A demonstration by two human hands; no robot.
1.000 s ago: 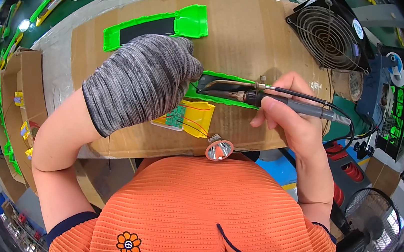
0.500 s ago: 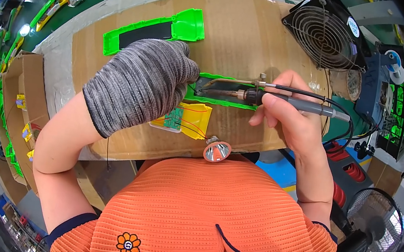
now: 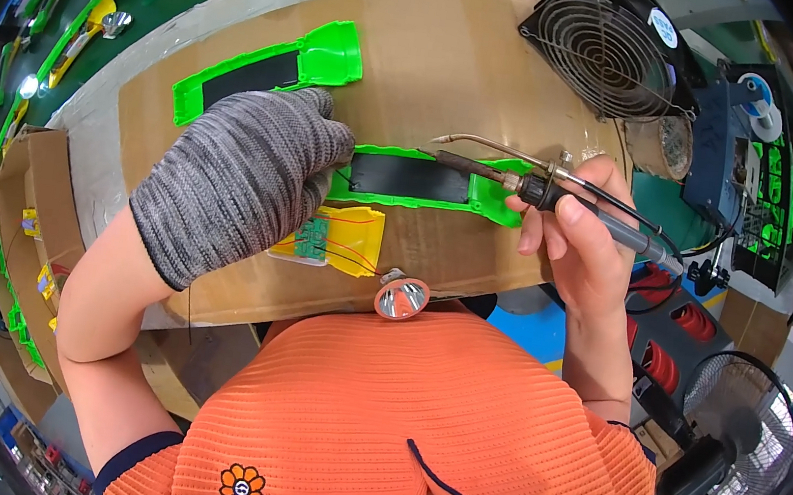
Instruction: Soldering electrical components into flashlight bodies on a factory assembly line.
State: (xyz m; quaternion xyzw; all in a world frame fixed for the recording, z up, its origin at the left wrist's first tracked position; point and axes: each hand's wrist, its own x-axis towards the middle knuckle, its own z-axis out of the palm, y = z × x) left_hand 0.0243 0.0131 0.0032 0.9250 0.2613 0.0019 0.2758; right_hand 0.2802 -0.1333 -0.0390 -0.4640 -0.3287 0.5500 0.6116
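My right hand grips a soldering iron with a thin metal solder-feed tube clamped along it. Its tip points left, over the far edge of a green plastic housing half. A black panel lies in that housing. My left hand, in a grey knitted glove, is closed at the housing's left end; its fingertips and whatever they pinch are mostly hidden. Just nearer me lie a yellow plastic part, a small green circuit board with red and black wires, and a reflector lamp.
A second green housing half lies farther back on the cardboard. At the far right stand a black fan with a wire guard and a blue soldering unit with a spool. An open carton stands at left.
The soldering iron has lifted off the black panel's left end and moved back right, so more of the panel shows. My left hand stays closed at the housing; the whole view has shifted slightly.
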